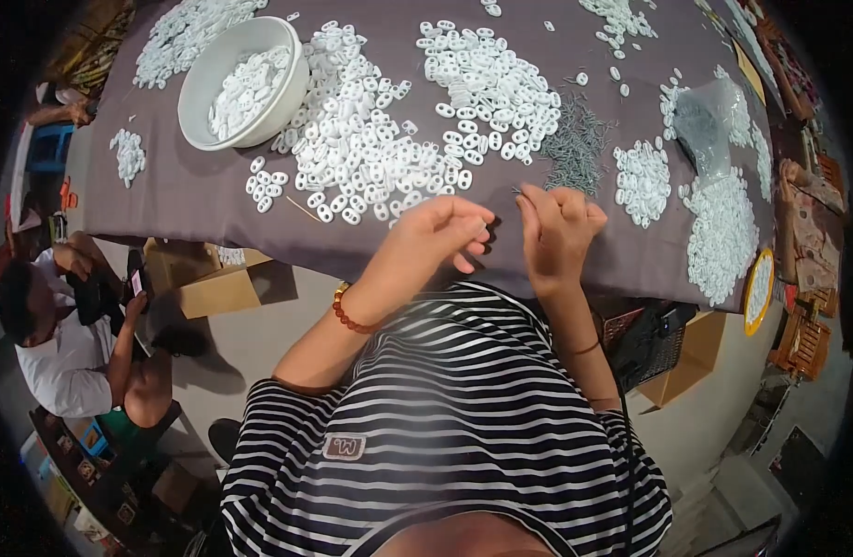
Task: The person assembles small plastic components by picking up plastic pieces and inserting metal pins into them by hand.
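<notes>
My left hand (440, 234) is raised over the table's near edge, its thumb and fingers closed together. Something small and pale seems to be at the fingertips, too hidden to name. Close beside it on the right, my right hand (561, 232) is closed in a pinch, with a small grey screw (516, 189) poking out at the fingertips. Just beyond the right hand lies a heap of grey screws (575, 144). White oval plastic pieces with two holes form a large pile (361, 148) beyond my left hand and another pile (491, 79) farther back.
A white bowl (192, 111) of white pieces stands at the left on the grey-brown tablecloth (180, 190). Smaller white parts pile up (722, 237) at the right, near a clear plastic bag (709, 130). A thin wooden stick (303, 208) lies near the front edge. Another person (69, 362) sits at the left.
</notes>
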